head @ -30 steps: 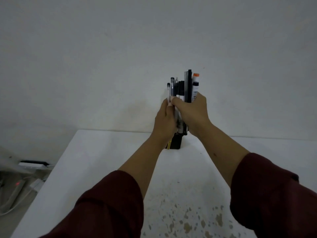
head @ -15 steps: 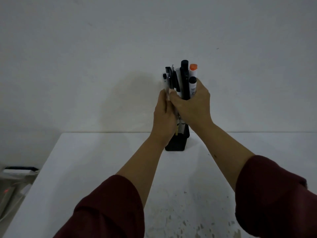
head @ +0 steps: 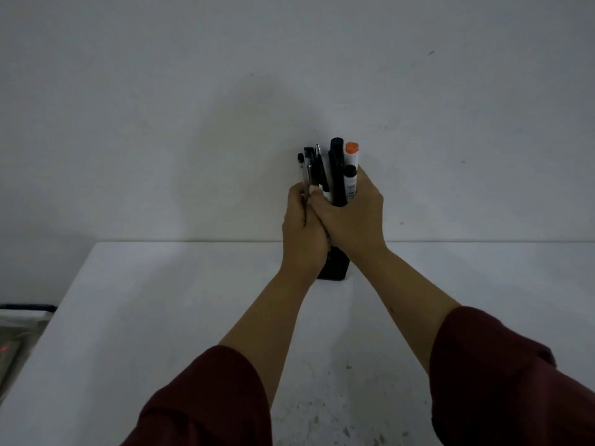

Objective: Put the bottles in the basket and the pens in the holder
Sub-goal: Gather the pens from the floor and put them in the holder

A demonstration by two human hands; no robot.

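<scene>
Both hands, left hand [head: 302,230] and right hand [head: 351,220], grip closed around the pens [head: 335,175], apparently standing in the black holder [head: 333,268] near the desk's [head: 161,317] far edge.

I see a white table [head: 167,317] with speckled marks at its near edge; a plain wall [head: 161,91] behind; cluttered gear [head: 19,329] lower left, unclear.

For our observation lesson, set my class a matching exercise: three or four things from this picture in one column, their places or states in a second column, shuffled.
Column A
1. orange-capped marker
2. black pen holder
3. left hand
4. dark red sleeve

Column B
a. stands on the white table
b. covers a forearm
c. rightmost in the bundle
d. clasps the pens' left side

Pairs: 1-c, 2-a, 3-d, 4-b
</scene>
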